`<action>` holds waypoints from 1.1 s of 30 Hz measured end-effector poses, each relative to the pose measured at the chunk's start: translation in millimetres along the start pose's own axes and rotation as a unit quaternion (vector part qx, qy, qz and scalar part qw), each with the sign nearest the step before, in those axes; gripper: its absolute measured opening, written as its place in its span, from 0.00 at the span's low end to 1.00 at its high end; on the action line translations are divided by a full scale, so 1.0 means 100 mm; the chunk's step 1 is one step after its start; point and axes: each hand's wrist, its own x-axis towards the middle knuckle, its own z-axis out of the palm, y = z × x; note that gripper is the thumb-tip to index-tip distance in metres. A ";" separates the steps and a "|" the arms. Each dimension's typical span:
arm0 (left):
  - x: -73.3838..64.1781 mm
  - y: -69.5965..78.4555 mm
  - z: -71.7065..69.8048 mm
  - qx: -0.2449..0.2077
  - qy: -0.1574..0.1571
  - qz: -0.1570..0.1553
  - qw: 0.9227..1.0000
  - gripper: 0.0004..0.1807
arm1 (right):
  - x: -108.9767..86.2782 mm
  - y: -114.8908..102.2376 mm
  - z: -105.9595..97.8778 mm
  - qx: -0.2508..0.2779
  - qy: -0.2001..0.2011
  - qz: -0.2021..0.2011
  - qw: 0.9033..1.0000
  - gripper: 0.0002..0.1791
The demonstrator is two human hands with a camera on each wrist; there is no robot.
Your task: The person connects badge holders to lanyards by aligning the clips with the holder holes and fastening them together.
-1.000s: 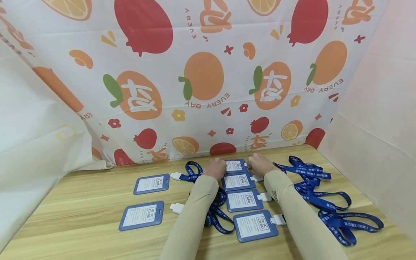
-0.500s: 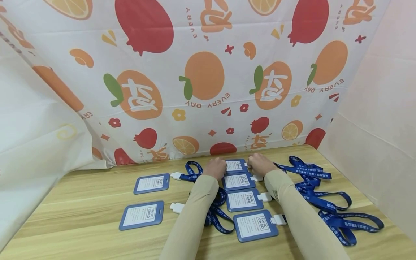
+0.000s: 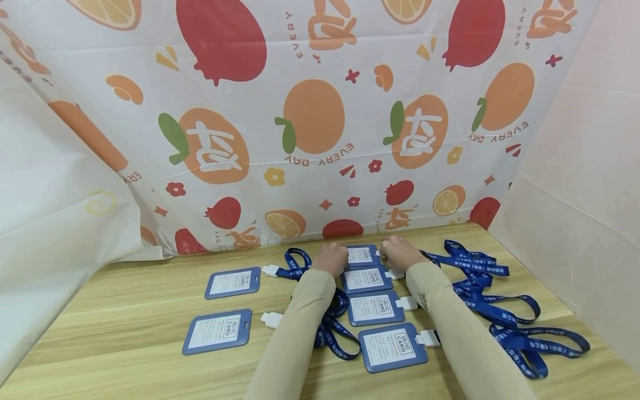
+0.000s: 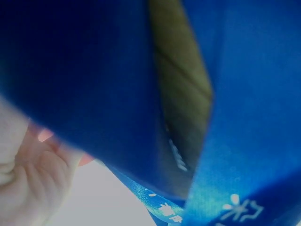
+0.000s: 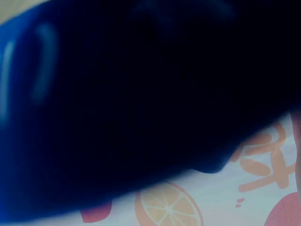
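In the head view, my left hand (image 3: 331, 259) grips the left edge of the farthest blue ID badge holder (image 3: 362, 255). My right hand (image 3: 401, 254) pinches the white lanyard clip (image 3: 378, 253) at that holder's right end. Three more badge holders lie in the same column: one just nearer (image 3: 367, 279), one below it (image 3: 377, 308), and a front one (image 3: 393, 348), each with a white clip at its right end. A blue lanyard blurs across the left wrist view, where the left hand (image 4: 40, 179) shows curled fingers. Dark blue fills most of the right wrist view, hiding the right fingers.
Two badge holders, one farther (image 3: 233, 283) and one nearer (image 3: 217, 331), lie apart from white clips on the left. Blue lanyards (image 3: 336, 328) lie beneath the left forearm; others (image 3: 520, 311) sprawl on the right. A fruit-print cloth (image 3: 320, 194) hangs behind the wooden table (image 3: 125, 333).
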 end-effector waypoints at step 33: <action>0.00 0.03 0.00 0.002 -0.013 -0.010 1.000 0.09 | 0.00 -0.04 -0.03 0.015 -0.012 0.014 1.000 0.06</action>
